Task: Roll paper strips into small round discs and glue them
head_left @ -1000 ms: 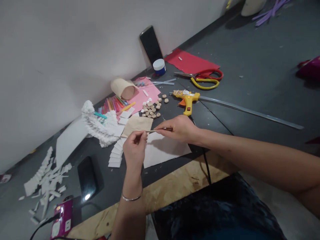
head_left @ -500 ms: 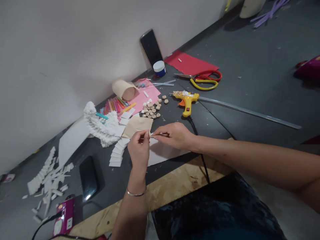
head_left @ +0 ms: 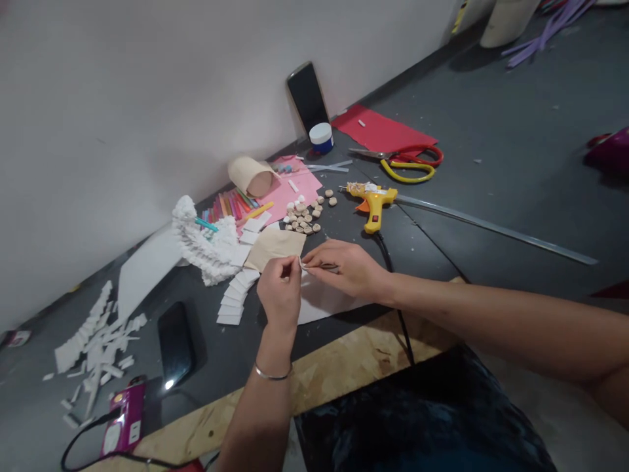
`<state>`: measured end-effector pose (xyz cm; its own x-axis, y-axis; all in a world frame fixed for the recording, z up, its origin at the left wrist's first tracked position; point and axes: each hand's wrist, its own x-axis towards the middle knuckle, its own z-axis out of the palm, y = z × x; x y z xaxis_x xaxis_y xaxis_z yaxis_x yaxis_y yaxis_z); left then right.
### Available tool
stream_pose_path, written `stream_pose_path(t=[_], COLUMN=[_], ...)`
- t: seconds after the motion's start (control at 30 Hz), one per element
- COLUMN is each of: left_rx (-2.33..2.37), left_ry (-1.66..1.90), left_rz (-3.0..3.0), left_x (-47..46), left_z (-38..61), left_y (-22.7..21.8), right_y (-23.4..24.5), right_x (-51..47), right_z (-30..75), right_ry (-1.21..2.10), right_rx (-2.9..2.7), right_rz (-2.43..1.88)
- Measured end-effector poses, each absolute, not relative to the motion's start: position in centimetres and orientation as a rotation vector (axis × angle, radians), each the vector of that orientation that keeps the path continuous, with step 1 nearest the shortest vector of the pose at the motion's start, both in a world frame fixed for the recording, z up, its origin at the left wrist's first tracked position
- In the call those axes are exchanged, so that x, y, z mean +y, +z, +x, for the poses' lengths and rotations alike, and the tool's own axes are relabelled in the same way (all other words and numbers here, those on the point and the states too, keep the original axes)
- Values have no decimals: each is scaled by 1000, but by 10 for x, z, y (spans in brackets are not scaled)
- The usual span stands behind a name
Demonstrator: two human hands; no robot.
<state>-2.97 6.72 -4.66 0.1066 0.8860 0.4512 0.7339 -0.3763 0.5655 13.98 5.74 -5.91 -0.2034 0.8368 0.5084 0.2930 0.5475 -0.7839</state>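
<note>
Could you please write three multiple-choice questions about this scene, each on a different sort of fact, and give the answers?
1. Where does the yellow hot glue gun lie?
A) On the pink paper
B) Beside one end of the long metal straightedge
C) On the red sheet

2. What colours are the handles of the scissors?
A) Red and yellow
B) Blue and green
C) All black

3. How are the left hand and right hand placed?
A) Flat on the surface, empty
B) Gripping the scissors
C) Together at a thin stick with white paper at its tip

Answers:
1. B, as the gun sits right by the straightedge's end.
2. A, as one loop is red and the other yellow.
3. C, as the fingers of both hands meet at the stick's tip.
</note>
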Motion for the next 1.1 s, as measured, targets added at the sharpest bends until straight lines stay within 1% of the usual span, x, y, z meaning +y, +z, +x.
stream_pose_path(t=[0.23,0.4,0.67,0.83,0.97,1.1], left_rx=[1578,1644,1597,1464,1346,1260], left_ry=[1135,1171,1117,1142,1164,1153], left_rz=[2247,2243,2223,1979,1626,1393], left_x=[66,67,65,64,69,74], left_z=[-29,-29,-27,-27,-31,-33], left_y=[-49,-49,-48,-52,-55,-55], right_y=[-59,-58,-58,-61,-60,-53], right_x=[56,57,57,57,55,54], right_z=[139,139,140,141,141,141], right_ry=[703,688,715,735,820,921], right_rx=[-1725,-1732,-1749,-1689,-1641,-1591], right_rz=[-975,-969,-987,-1005,-997,-1004])
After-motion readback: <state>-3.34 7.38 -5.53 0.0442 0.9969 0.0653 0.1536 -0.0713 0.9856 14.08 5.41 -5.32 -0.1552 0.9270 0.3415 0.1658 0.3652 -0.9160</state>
